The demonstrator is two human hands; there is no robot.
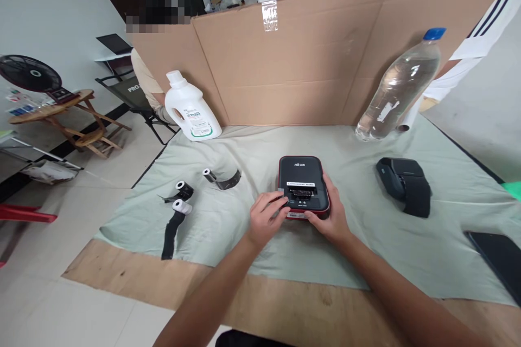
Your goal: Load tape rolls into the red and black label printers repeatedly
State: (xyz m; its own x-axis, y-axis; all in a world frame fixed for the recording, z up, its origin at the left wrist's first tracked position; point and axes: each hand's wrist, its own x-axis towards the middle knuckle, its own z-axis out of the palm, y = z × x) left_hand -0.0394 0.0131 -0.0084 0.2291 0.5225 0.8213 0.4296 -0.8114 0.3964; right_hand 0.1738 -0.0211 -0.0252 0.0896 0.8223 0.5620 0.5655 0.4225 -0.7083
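A small black label printer (303, 171) with a red lower rim lies on the green cloth in front of me. Dark material shows in the slot on its top. My right hand (334, 217) grips its right side and front edge, thumb at the front. The fingers of my left hand (268, 214) rest on its front left corner beside the slot, with the thumb against the front edge. Left of the printer lie small rolls with dark strips: one roll (222, 178) with a curled strip, a black roll (184, 191), and a white-ended roll (182, 207) with its strip trailing forward.
A white jug (193, 108) and a large clear bottle (401, 92) stand before an upright cardboard panel (285, 65). On the right lie a folded black object (405, 184) and a dark phone (496, 260). People are partly visible behind the panel at both sides.
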